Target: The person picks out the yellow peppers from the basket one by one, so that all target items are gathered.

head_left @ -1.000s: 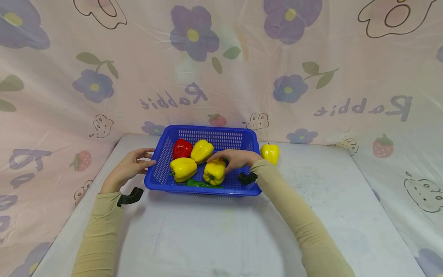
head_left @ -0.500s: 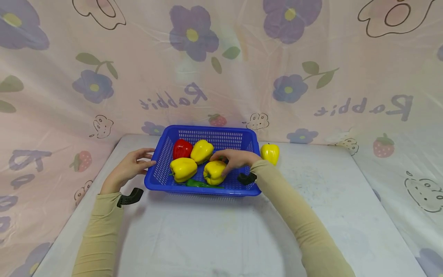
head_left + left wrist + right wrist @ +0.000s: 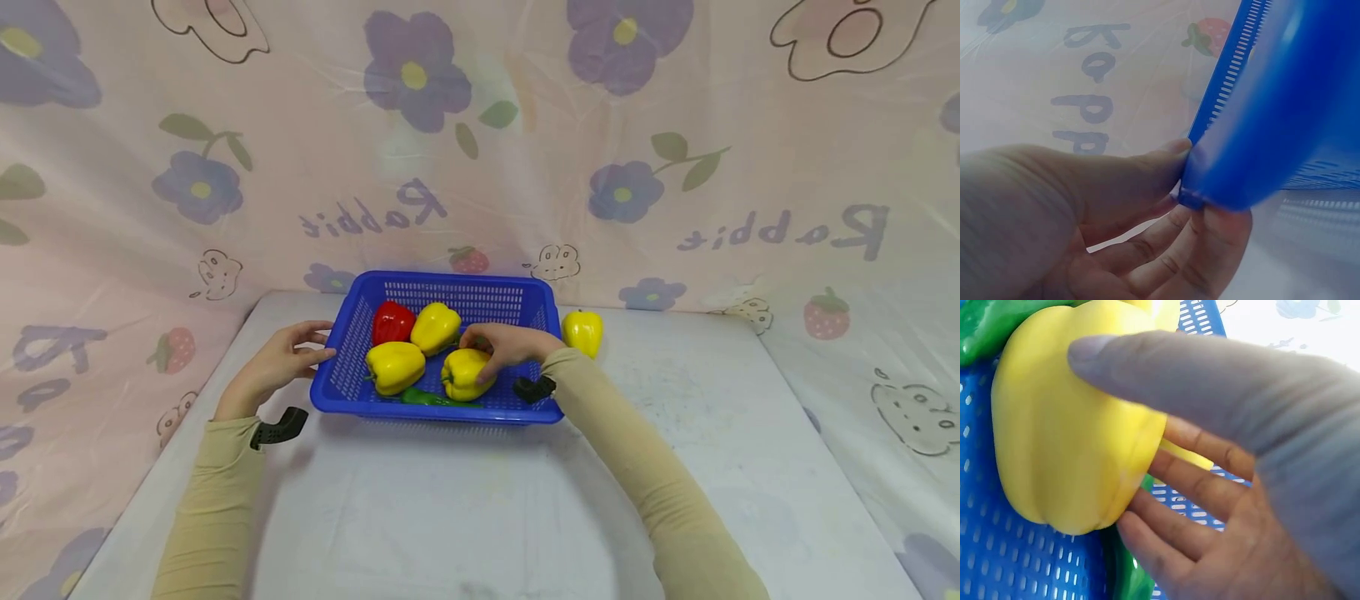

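Note:
A blue plastic basket (image 3: 442,415) stands on the table with its left rim pinched by my left hand (image 3: 275,369); the left wrist view shows the thumb (image 3: 1147,165) on one side of the rim and fingers beneath it. Inside the basket, my right hand (image 3: 513,343) holds a yellow bell pepper (image 3: 463,371), thumb (image 3: 1104,359) over one side and fingers at the other. To its left lie two more yellow bell peppers, one in front (image 3: 395,367) and one behind (image 3: 435,327), plus a red bell pepper (image 3: 392,323). A long green pepper (image 3: 427,398) lies along the front wall.
Outside the basket, against its right side, stands another yellow bell pepper (image 3: 582,333). More green (image 3: 1132,575) shows beneath the held pepper in the right wrist view. A patterned curtain (image 3: 525,150) hangs behind the white table (image 3: 420,508).
The yellow bell pepper under my right hand has turned slightly, its stem end swinging left. My right fingers have shifted back and right off its top. The left hand stays at the rim.

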Action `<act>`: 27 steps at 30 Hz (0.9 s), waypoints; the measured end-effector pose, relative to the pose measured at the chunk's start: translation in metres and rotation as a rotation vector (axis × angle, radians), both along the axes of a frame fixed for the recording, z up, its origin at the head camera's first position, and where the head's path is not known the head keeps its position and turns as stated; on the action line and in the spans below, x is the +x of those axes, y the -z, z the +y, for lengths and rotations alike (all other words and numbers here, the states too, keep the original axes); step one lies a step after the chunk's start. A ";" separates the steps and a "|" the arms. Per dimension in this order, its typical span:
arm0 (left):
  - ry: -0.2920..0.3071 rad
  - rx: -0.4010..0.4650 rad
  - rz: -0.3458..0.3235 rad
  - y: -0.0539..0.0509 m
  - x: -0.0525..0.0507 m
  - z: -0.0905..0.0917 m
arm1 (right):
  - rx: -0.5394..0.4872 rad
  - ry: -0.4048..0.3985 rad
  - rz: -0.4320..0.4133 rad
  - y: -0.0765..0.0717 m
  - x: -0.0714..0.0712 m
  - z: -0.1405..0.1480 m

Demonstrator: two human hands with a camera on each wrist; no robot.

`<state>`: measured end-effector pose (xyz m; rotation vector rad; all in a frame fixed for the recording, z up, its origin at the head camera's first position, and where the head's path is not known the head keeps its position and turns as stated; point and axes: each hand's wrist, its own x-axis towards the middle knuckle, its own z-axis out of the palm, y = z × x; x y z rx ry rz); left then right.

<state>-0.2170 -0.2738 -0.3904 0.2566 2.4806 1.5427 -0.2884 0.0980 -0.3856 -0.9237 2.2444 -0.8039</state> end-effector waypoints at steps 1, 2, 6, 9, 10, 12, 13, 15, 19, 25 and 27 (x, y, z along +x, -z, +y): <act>0.000 0.001 0.000 0.000 0.000 0.000 | 0.007 -0.004 0.002 0.000 0.000 0.000; 0.000 0.003 -0.002 0.000 0.001 0.000 | 0.016 -0.005 0.003 0.001 0.001 0.000; 0.004 0.007 0.001 0.001 0.001 0.000 | 0.042 -0.009 -0.002 0.001 0.003 0.001; 0.000 0.003 0.003 0.001 0.001 0.000 | 0.047 -0.003 0.001 0.001 0.004 0.002; 0.000 0.003 0.003 0.001 0.001 0.000 | 0.046 0.000 0.003 0.001 0.004 0.002; -0.003 0.002 0.001 0.001 0.001 0.000 | 0.045 0.006 0.008 0.001 0.004 0.003; -0.006 -0.001 0.000 0.001 0.001 0.000 | 0.042 0.009 0.006 0.001 0.004 0.003; -0.004 -0.005 0.002 0.000 0.001 0.000 | 0.041 0.013 0.007 0.001 0.005 0.004; -0.004 -0.013 0.004 0.000 0.000 0.000 | 0.041 0.012 0.011 0.001 0.006 0.005; -0.006 -0.012 0.004 0.000 0.000 -0.001 | 0.029 0.013 0.036 0.003 0.005 0.008; -0.006 -0.011 0.004 0.001 0.001 -0.001 | 0.033 0.015 0.060 0.004 0.005 0.010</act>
